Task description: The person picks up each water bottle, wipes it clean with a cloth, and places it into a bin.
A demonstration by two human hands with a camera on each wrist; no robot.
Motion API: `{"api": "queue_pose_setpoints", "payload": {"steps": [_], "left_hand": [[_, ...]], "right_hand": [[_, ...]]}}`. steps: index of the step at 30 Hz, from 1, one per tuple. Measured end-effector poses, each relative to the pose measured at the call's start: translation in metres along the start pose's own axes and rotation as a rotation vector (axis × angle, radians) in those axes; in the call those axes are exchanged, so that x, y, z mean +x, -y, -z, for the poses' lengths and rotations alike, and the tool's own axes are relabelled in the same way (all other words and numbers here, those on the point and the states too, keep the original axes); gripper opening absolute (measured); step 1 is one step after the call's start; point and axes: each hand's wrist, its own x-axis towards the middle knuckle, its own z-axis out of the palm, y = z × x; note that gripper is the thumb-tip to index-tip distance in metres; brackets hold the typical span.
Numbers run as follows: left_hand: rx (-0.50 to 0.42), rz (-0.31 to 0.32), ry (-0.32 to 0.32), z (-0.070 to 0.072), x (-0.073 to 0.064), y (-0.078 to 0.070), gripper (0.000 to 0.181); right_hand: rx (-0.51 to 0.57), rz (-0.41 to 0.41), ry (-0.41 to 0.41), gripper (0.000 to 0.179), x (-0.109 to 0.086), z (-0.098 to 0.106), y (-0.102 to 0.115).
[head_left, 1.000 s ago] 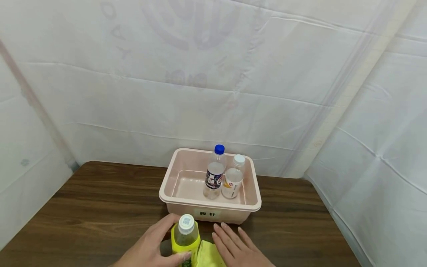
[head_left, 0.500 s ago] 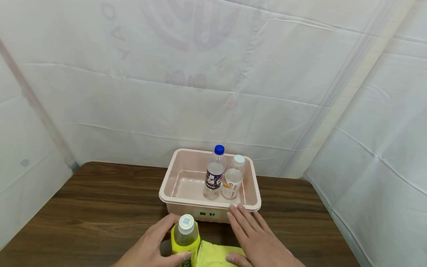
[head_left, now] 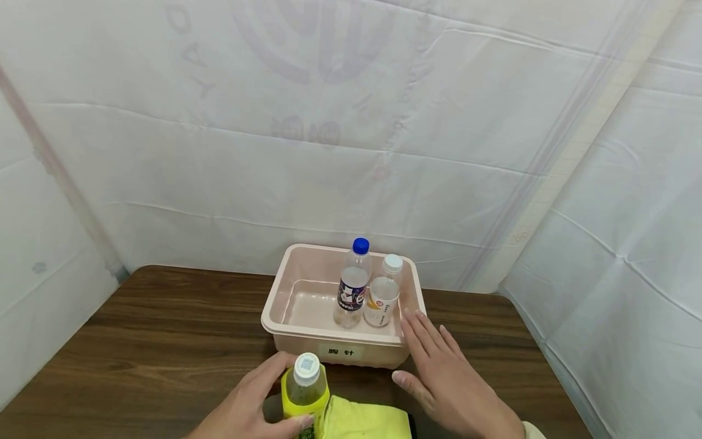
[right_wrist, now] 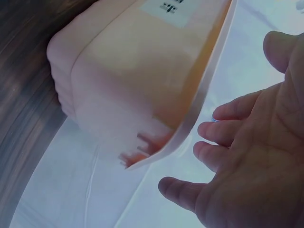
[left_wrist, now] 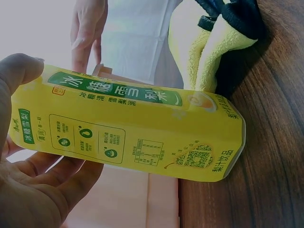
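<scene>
My left hand (head_left: 255, 399) grips a drink bottle (head_left: 304, 396) with a white cap and yellow label, fingers behind it and thumb across its front. In the left wrist view the bottle (left_wrist: 133, 123) fills the middle, thumb on one side and fingers on the other. Right beside it lies a folded yellow cloth (head_left: 366, 419) with a dark edge. My right hand (head_left: 450, 381), fingers straight, is at the front right corner of a pale pink plastic tub (head_left: 351, 335) and holds nothing. In the right wrist view its fingers (right_wrist: 223, 130) are spread near the tub's rim.
Inside the tub stand two clear bottles: one with a blue cap (head_left: 353, 286), one with a white cap (head_left: 382, 299). The dark wooden table (head_left: 164, 341) meets white sheeting (head_left: 247, 183) behind and at both sides.
My right hand has moved from the cloth rightward and away from me to the tub's corner, uncovering the cloth. My left hand and its bottle have stayed put.
</scene>
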Motion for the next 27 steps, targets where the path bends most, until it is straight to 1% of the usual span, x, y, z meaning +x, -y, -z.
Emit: {"api": "queue_pose_setpoints", "payload": {"steps": [5, 8, 12, 15, 18, 20, 25, 27], "left_hand": [[0.006, -0.011, -0.004, 0.000, 0.000, -0.001, 0.049], [0.015, -0.017, -0.011, 0.000, 0.001, -0.001, 0.049], [0.024, -0.009, -0.016, 0.000, 0.001, -0.002, 0.049], [0.044, -0.040, -0.038, 0.000, 0.001, -0.002, 0.050], [0.076, -0.081, -0.073, -0.001, 0.001, -0.003, 0.051], [0.104, -0.096, -0.091, -0.002, 0.002, -0.003, 0.053], [0.171, -0.105, -0.118, -0.002, 0.002, -0.002, 0.058], [0.162, -0.085, -0.107, -0.002, 0.001, -0.001, 0.060]], "right_hand": [[0.010, -0.024, -0.025, 0.075, 0.006, 0.000, -0.009], [0.050, -0.058, -0.050, 0.074, 0.012, 0.001, -0.014], [0.139, -0.110, -0.099, 0.073, 0.023, 0.000, -0.021], [0.240, -0.134, -0.151, 0.068, 0.032, -0.001, -0.028], [0.329, -0.152, -0.193, 0.061, 0.039, -0.002, -0.035], [0.372, -0.184, -0.216, 0.058, 0.042, -0.002, -0.038], [0.463, -0.281, -0.243, 0.050, 0.046, -0.005, -0.045], [0.515, -0.314, -0.242, 0.049, 0.050, -0.008, -0.047]]}}
